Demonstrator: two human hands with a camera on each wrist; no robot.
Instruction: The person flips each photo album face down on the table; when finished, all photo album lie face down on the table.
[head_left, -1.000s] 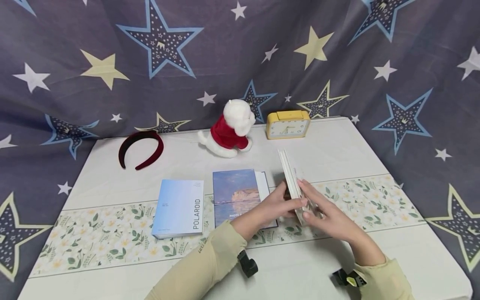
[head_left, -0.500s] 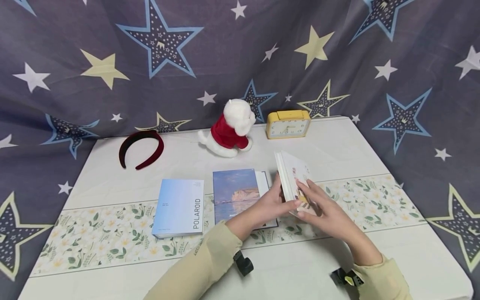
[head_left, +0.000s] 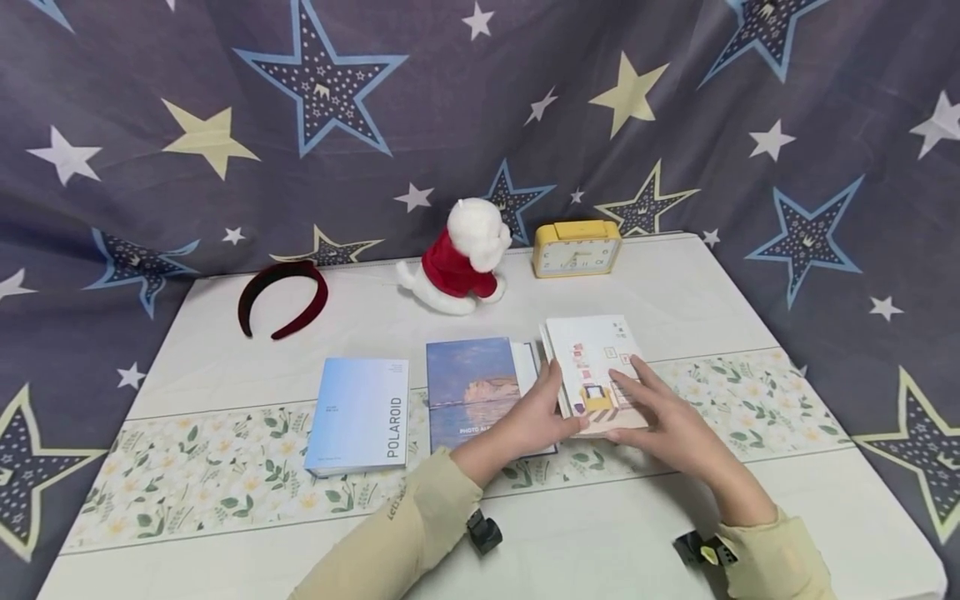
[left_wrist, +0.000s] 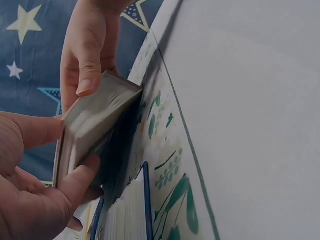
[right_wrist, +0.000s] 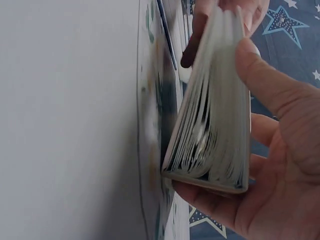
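Album (head_left: 594, 371) with a white illustrated cover sits tilted between both hands, right of the scene's middle; I cannot tell whether its underside touches the table (head_left: 592, 529). I see the left hand (head_left: 534, 412) pinching its left side and the right hand (head_left: 669, 421) pinching its near right side. Seascape book (head_left: 471, 392) lies just left, yellow clock (head_left: 577, 250) on the far side.

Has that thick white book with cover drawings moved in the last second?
Yes: the thick white book has tipped from nearly edge-on to cover upward, its left edge shifting left against the yellow box-shaped clock in the head view.
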